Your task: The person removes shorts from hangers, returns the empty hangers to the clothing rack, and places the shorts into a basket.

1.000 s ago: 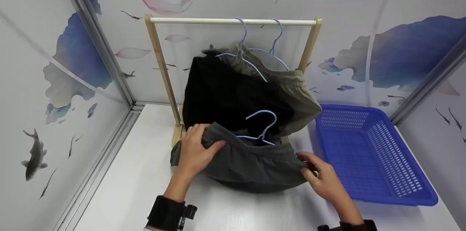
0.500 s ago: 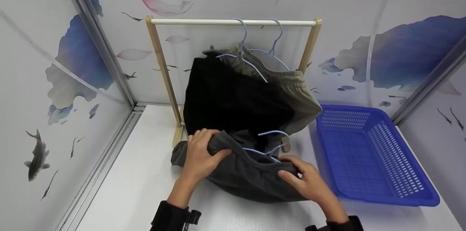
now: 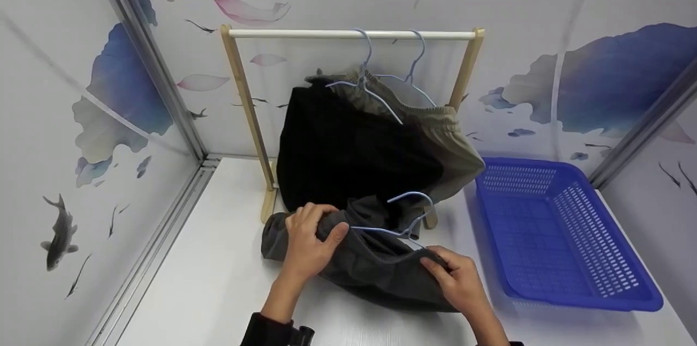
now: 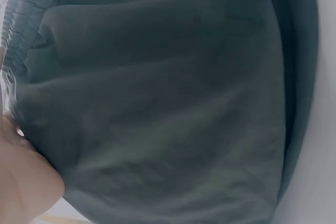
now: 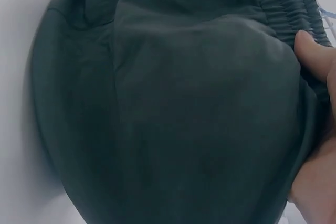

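Dark grey shorts [image 3: 381,275] sit low over the white table in the head view, their waist opening facing up. My left hand [image 3: 309,242] grips the left side of the waistband, thumb on the near face. The right side of the waistband is pinched by my right hand [image 3: 456,279]. A light blue hanger [image 3: 407,234] stands partly inside the opening, hook up; its right arm runs down beside my right fingers, and its lower parts are hidden. The right wrist view shows my thumb [image 5: 311,51] pressing the gathered elastic waistband [image 5: 287,3].
Behind, a wooden rack with a white bar [image 3: 294,34] carries black shorts [image 3: 348,144] and beige shorts [image 3: 463,155] on two blue hangers. A blue plastic basket [image 3: 634,302] stands to the right. Patterned panels wall in the table [image 3: 212,237] at the back and sides.
My right hand has moved left and down and now grips the waistband nearer its middle. The grey shorts and my left hand have sunk lower; the hanger has shifted down and right.
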The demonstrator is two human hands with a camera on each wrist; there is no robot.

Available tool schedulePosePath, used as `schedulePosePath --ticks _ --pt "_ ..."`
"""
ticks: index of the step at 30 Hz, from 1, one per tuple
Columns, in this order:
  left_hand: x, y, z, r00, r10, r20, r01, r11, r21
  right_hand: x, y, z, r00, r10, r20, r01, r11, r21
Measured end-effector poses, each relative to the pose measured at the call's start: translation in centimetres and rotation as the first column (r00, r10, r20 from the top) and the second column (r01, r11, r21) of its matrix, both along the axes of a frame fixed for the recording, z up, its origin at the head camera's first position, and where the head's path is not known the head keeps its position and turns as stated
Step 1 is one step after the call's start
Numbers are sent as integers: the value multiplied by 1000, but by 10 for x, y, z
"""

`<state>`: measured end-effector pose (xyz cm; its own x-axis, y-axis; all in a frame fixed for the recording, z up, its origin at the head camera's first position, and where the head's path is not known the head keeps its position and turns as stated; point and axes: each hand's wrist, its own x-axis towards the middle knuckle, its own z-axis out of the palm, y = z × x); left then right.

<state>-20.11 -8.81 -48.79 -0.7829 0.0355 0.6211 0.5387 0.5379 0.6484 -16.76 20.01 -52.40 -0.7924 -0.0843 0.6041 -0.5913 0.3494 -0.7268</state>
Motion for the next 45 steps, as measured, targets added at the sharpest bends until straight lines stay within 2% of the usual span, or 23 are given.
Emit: schedulePosePath --ticks 7,13,20,26,30,37,41,45 --pt "-1 10 8 994 95 44 -94 995 -30 -2 -5 5 990 -94 -103 97 995 19" --pt "-8 10 12 989 131 67 -128 991 -47 -11 -6 8 981 -122 -153 125 992 9" --pt "-20 11 14 980 164 114 -164 986 -6 -25 0 12 961 -157 -228 168 985 28" --pt "-30 11 17 974 194 121 -198 980 21 -36 3 19 947 -173 -272 193 980 47" --pt "-33 9 15 967 208 148 -218 975 51 -36 1 18 940 -198 -278 218 975 42" --pt "-33 12 5 961 197 196 -229 961 153 -25 -3 13 937 -213 -277 230 973 29" --pt "-31 15 -2 945 217 242 -267 944 193 -21 -4 8 936 -212 -281 225 974 17" --pt "-30 17 -7 922 221 319 -301 926 229 -16 -5 5 933 -226 -279 242 970 23"
